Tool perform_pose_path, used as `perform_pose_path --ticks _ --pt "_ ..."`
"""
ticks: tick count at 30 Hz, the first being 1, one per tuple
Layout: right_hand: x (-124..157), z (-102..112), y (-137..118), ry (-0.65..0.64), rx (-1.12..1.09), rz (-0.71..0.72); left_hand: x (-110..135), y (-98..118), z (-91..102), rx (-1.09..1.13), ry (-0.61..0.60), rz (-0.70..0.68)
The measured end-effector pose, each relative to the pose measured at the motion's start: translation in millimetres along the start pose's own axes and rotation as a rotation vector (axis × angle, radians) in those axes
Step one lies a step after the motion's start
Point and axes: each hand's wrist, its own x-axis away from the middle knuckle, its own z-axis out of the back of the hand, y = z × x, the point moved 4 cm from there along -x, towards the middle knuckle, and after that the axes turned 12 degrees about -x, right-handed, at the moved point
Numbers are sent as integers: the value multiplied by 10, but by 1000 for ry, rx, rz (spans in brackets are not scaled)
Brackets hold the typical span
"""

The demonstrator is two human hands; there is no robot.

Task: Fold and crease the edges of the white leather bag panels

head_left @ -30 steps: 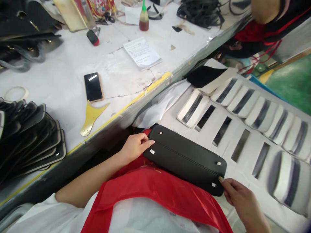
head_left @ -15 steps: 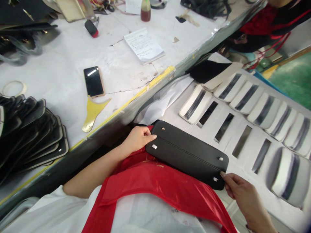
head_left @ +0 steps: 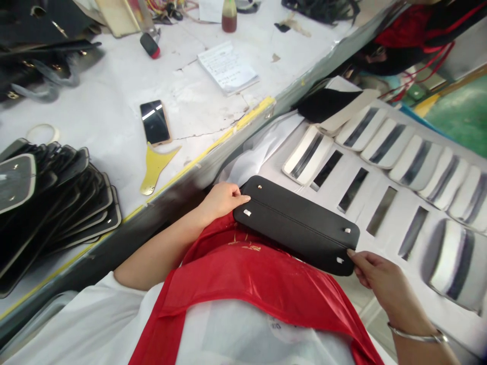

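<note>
A long black leather panel with small metal studs lies across my lap, over a red apron. My left hand grips its left end with curled fingers. My right hand pinches its lower right corner; a bracelet shows on that wrist. The panel rests partly on a white slotted rack, which holds several white-and-black curved pieces in its slots.
The white worktable to my left carries a phone, a yellow template, a notepad, a glue bottle, a tape ring and stacked black panels. Another person in black and red sits at the far right.
The view has shifted slightly, and the panel with both hands sits a little higher in the frame. My grip on both ends is unchanged.
</note>
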Motion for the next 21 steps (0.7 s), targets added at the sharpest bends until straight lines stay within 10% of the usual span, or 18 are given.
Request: perform_pose_path --ticks 21 --pt "-96 8 110 -18 -104 -272 43 35 -132 100 39 118"
